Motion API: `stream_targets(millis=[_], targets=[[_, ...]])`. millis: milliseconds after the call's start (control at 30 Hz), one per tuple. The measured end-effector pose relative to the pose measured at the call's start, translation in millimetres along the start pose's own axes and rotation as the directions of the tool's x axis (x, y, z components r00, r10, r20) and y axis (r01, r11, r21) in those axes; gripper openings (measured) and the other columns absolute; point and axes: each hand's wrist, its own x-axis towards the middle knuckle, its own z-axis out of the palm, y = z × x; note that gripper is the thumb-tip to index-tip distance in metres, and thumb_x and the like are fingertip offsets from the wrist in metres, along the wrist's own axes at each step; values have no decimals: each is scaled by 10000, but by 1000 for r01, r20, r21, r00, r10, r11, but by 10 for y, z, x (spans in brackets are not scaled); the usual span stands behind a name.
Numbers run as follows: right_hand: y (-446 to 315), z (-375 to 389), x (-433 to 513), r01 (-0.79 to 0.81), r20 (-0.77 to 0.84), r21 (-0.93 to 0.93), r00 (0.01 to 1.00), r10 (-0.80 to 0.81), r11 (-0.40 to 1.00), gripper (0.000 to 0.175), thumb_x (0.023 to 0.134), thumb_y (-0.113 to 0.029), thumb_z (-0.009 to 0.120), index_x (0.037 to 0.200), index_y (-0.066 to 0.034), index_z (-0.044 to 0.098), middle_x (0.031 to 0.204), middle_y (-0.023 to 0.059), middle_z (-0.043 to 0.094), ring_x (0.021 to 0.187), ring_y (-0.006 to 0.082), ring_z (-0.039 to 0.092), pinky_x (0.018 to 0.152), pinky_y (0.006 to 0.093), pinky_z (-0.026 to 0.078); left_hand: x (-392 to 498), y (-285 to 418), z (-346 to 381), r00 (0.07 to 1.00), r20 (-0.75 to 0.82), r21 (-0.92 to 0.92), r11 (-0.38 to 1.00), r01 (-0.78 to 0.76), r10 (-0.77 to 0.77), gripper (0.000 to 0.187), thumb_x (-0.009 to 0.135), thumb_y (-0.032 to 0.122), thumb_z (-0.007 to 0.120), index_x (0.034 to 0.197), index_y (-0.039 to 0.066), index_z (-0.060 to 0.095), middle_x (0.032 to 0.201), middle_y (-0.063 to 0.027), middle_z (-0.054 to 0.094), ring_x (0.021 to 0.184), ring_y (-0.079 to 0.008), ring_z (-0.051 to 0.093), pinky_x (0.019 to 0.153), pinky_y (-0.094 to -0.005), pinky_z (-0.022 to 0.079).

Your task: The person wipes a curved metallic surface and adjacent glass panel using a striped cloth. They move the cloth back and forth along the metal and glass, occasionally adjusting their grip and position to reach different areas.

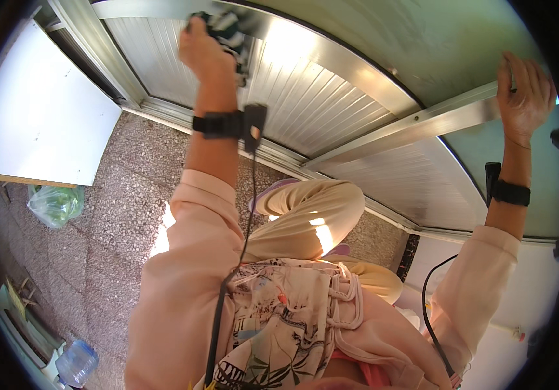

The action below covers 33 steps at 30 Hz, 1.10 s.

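My left hand [207, 56] is shut on a crumpled dark-and-white patterned cloth [228, 34], blurred by motion, at the upper rail of a ribbed metal door panel [303, 87]. Part of the cloth is hidden by the hand. My right hand [524, 97] lies at the far right against the metal rail [469, 113] and frosted glass [460, 44], fingers extended and slightly apart, with no loose object seen in it. Each wrist wears a black strap with a small device and a cable.
A white board or tabletop [45, 107] stands at the left, with a clear plastic bag of green items [57, 204] by its edge. Speckled stone floor [123, 195] spreads below. A large clear water bottle [78, 363] is at the lower left. A door track [177, 119] borders the floor.
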Motion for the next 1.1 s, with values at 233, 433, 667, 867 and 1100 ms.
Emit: stream_targets(millis=[233, 433, 667, 867, 1100], targets=[[90, 137, -148, 30, 13, 198, 999, -33, 980, 64, 831, -124, 672, 890, -140, 692, 852, -16, 680, 800, 161, 658, 717, 267, 525, 1607, 656, -489, 728, 326, 844, 161, -512, 604, 614, 645, 98, 753, 1151, -54, 441, 1078, -237, 572, 1013, -373, 584, 930, -393, 449], [125, 117, -157, -42, 118, 158, 993, 23, 987, 107, 869, -213, 643, 952, -161, 687, 879, -26, 673, 764, 153, 658, 662, 260, 528, 2379, 712, -271, 914, 25, 749, 598, -285, 405, 475, 835, 313, 564, 1191, 12, 471, 1142, -125, 582, 1051, -292, 552, 951, -419, 394], [66, 89, -98, -32, 95, 173, 995, 16, 984, 79, 859, -89, 628, 928, -76, 664, 873, 36, 661, 809, 220, 642, 727, 310, 516, 1381, 281, 301, 876, -98, 117, 879, -462, 473, 536, 828, 139, 617, 1262, 39, 319, 1052, -210, 487, 826, -248, 567, 665, -396, 516], [19, 24, -72, -23, 57, 40, 998, 21, 999, 89, 825, -181, 674, 913, -168, 680, 849, -30, 655, 880, 164, 622, 804, 287, 483, 692, -121, 326, 921, -139, 402, 871, -283, 364, 623, 733, 134, 688, 1260, -17, 391, 1165, -296, 495, 980, -396, 576, 909, -469, 490], [-61, -5, -66, -93, 72, 80, 994, 87, 992, 91, 827, -177, 664, 916, -161, 676, 851, -26, 654, 922, 174, 605, 881, 348, 443, 197, -348, 77, 723, 292, 481, 557, -677, 626, 457, 709, -82, 558, 1137, -70, 397, 1007, -192, 493, 923, -330, 520, 904, -451, 390]])
